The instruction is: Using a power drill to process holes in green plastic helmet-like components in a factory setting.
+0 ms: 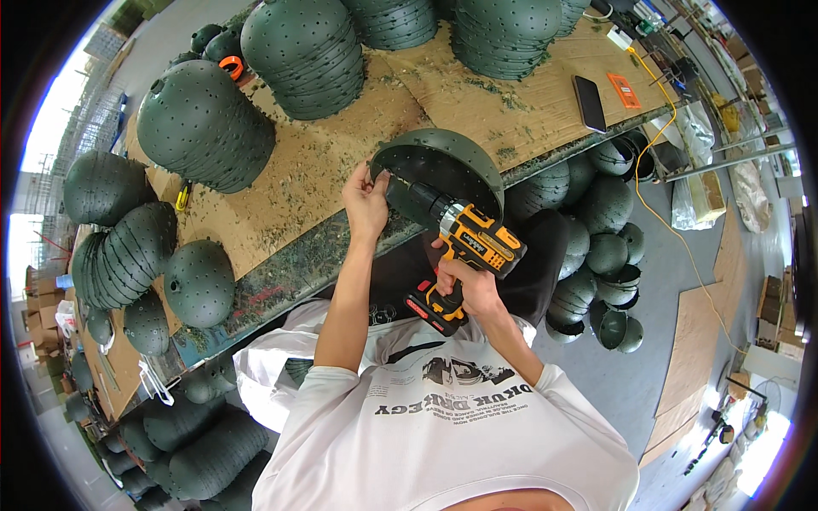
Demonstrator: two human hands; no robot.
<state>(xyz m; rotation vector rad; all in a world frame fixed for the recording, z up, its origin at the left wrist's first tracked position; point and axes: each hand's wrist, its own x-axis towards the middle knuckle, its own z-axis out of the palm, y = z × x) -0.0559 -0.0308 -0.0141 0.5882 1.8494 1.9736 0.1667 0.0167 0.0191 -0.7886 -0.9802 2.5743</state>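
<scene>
A dark green plastic half-sphere shell (464, 152) is tipped at the table's near edge, its hollow side facing me. My left hand (366, 204) has its fingers closed on the left part of the shell's rim. My right hand (467, 285) is wrapped around the grip of a yellow and black cordless drill (487, 240). The drill's chuck points up and left into the shell's hollow. Where the bit meets the shell is hard to make out.
Nested stacks of perforated green shells (204, 123) stand along the table (315, 170), which is littered with green shavings. A phone (589, 104) and an orange packet (624, 90) lie at the right. More shells (596, 247) are piled below the table, near a yellow cable (682, 230).
</scene>
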